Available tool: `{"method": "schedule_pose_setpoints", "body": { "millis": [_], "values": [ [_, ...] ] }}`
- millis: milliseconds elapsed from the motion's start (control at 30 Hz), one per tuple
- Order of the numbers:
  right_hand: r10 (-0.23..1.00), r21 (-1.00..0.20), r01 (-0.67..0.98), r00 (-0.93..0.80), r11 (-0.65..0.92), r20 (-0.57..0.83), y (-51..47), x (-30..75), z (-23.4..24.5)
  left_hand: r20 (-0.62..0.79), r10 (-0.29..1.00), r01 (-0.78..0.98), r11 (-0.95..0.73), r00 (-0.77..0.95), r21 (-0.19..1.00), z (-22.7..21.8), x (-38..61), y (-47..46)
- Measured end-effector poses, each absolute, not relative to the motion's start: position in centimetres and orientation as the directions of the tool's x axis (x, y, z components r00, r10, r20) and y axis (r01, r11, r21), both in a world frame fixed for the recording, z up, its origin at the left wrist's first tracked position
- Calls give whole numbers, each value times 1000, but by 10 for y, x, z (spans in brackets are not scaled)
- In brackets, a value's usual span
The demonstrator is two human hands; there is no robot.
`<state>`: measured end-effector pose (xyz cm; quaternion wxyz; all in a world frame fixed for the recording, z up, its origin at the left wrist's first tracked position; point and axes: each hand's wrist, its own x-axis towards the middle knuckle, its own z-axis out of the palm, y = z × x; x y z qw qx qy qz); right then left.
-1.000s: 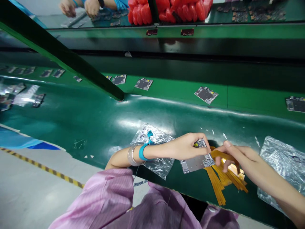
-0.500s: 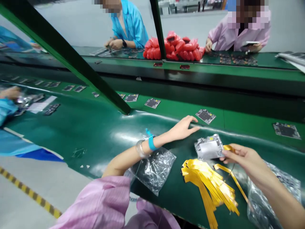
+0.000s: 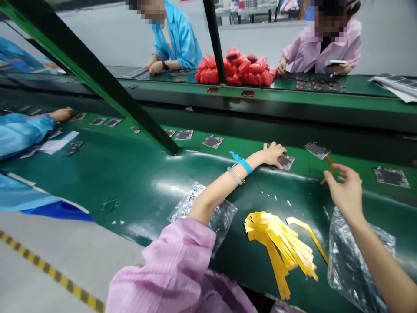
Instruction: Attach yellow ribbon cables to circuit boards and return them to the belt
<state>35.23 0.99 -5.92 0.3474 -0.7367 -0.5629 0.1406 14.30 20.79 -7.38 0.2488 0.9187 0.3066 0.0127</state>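
My left hand [image 3: 273, 154], with a blue strap and a clear bangle at its wrist, has its thumb and fingers bent around the left end of a circuit board [image 3: 287, 162] on the green belt. My right hand [image 3: 347, 187] is open, thumb and fingers apart, beside an orange flex cable [image 3: 329, 163]. That cable runs from a second circuit board [image 3: 317, 150] at the belt, farther back. Below, on the green mat, lie a fanned bundle of yellow flex cables [image 3: 280, 243] and a single flex cable [image 3: 308, 228].
Clear plastic bags lie under my left arm [image 3: 223, 217] and by my right forearm [image 3: 348, 261]. More boards [image 3: 213, 141] line the belt. A slanted green post [image 3: 107, 91] crosses the left. A co-worker's blue sleeve [image 3: 26, 132] reaches in there. Red bundles [image 3: 237, 67] sit opposite, between two people.
My left hand has moved forward onto the belt and the circuit board there. My right hand has carried its board with the cable forward to the belt and let go.
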Motion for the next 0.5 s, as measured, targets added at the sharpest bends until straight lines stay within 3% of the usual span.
{"method": "schedule_pose_setpoints", "body": {
  "millis": [167,367,467,500],
  "values": [
    [1000,-669,743,-28,13,-12,-35,291,-59,-101,614,574,-651,783,496,-72,144,207],
    [970,-428,895,-204,129,-135,-60,298,-65,-10,673,535,-579,740,615,-47,129,187],
    [955,-455,854,-295,253,-23,-60,301,-83,42,737,549,-539,675,639,-24,111,164],
    [953,-466,834,-290,294,83,-53,294,-90,90,748,471,-501,658,726,-18,102,157]
  ]
}}
